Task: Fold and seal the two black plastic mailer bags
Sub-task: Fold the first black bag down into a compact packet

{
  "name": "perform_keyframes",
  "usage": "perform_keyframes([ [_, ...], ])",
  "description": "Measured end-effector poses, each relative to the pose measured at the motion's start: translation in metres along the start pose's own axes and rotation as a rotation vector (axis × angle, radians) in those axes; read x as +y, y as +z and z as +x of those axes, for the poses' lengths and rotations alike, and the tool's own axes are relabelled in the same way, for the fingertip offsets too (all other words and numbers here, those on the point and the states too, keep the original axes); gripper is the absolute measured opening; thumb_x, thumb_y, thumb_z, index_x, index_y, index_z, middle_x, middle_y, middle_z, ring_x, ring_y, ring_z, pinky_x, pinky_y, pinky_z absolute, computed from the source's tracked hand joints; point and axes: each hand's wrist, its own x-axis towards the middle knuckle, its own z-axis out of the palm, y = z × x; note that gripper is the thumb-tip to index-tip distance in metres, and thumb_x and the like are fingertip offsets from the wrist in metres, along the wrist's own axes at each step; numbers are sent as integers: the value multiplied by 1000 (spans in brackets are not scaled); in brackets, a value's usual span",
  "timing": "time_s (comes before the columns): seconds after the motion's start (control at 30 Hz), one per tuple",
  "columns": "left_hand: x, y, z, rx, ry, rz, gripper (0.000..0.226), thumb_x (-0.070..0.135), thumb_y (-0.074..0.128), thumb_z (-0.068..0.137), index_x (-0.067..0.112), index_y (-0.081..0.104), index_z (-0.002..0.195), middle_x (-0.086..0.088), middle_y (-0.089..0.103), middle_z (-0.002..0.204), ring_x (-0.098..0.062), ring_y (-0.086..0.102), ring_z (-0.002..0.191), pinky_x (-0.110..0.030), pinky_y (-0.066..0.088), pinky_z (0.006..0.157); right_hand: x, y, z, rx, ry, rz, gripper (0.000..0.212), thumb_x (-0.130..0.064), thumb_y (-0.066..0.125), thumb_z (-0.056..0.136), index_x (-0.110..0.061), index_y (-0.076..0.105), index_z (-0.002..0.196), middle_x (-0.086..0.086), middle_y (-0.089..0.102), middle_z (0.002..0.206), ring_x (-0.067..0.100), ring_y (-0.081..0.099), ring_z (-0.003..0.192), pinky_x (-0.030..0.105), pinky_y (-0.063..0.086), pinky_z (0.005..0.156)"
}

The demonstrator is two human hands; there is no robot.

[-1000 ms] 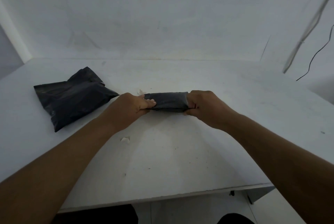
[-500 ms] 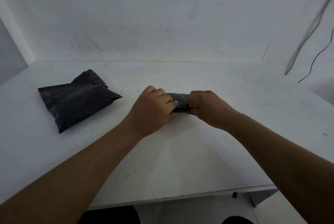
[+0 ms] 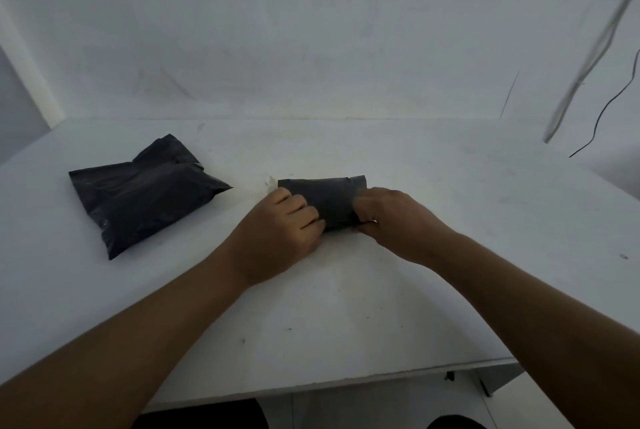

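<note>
The left hand point(image 3: 280, 231) has drawn back toward the person since half a second ago, uncovering most of the folded bag point(image 3: 325, 200), which now shows a taller face. This bag lies mid-table with its long axis running left to right, roughly parallel to the table's point(image 3: 346, 307) far edge. The left fingers are curled and pressed together on its near-left edge. The right hand point(image 3: 398, 221) grips its right end with fingers curled over it.

There are two black bags. The second bag point(image 3: 142, 193) lies flat and askew, well to the left, one corner pointing toward the folded one, with nothing touching it. One small white scrap point(image 3: 268, 183) sits just beside the folded bag's far-left corner. Two cables hang at the right, one white cable point(image 3: 588, 48) and one black wire point(image 3: 609, 106), both well apart from the hands.
</note>
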Motion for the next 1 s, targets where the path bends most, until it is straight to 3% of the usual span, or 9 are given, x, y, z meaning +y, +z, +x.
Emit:
perform_keyframes([
  [0.17,-6,3,-8,-35,-15,-10,23,2,64,90,9,62,69,-7,55,65,-25,51,59,-37,39,60,-6,2,-4,68,-85,-9,32,-12,70,88,-21,43,72,-4,48,77,14,45,70,38,45,57],
  [0.37,-15,-13,17,-101,-305,-321,27,39,60,90,18,63,73,4,57,69,-17,48,71,-35,39,67,-9,1,-2,49,-111,-20,25,-8,67,87,-19,49,74,2,56,80,18,47,70,31,35,57],
  [0.43,-17,-10,35,-109,-418,-433,25,37,52,96,16,66,94,0,66,91,-19,56,89,-37,47,80,-11,0,0,25,-110,-7,14,-12,66,88,-16,56,79,4,61,85,23,55,75,35,43,60],
  [0.47,-16,-4,43,-168,-462,-460,34,38,45,100,15,65,114,-3,67,115,-20,57,110,-38,46,95,-11,-2,0,19,-113,0,8,-13,66,89,-14,60,84,4,64,90,24,58,78,36,46,63],
  [0.53,-13,15,48,-375,-515,-482,51,41,29,105,17,44,147,-3,42,155,-18,31,146,-40,25,120,-12,-4,-1,-4,-115,24,7,-14,65,90,-15,60,86,3,64,93,20,57,80,32,45,66],
  [0.6,-8,31,41,-520,-518,-455,57,47,16,105,21,30,154,-2,30,162,-16,18,152,-41,10,124,-11,-6,-3,-40,-102,47,19,-15,62,93,-24,49,81,0,58,88,16,52,77,30,42,65],
  [0.67,-5,38,32,-504,-502,-431,67,57,8,100,23,28,154,-1,33,160,-17,19,152,-43,8,124,-9,-9,-9,-69,-73,67,24,-17,59,95,-24,43,79,-4,53,86,16,52,76,32,44,64],
  [0.8,-4,38,27,-494,-470,-376,75,65,7,95,23,21,156,0,27,163,-15,13,153,-40,7,125,0,-18,-23,-224,-6,65,15,-20,56,87,-11,58,75,0,58,83,20,57,76,39,51,70],
  [1.0,-4,41,23,-513,-441,-365,80,69,5,94,20,6,159,2,14,166,-10,1,153,-40,3,125,16,-21,5,240,351,187,30,-29,53,95,-5,60,79,7,63,75,26,59,73,39,49,68],
])
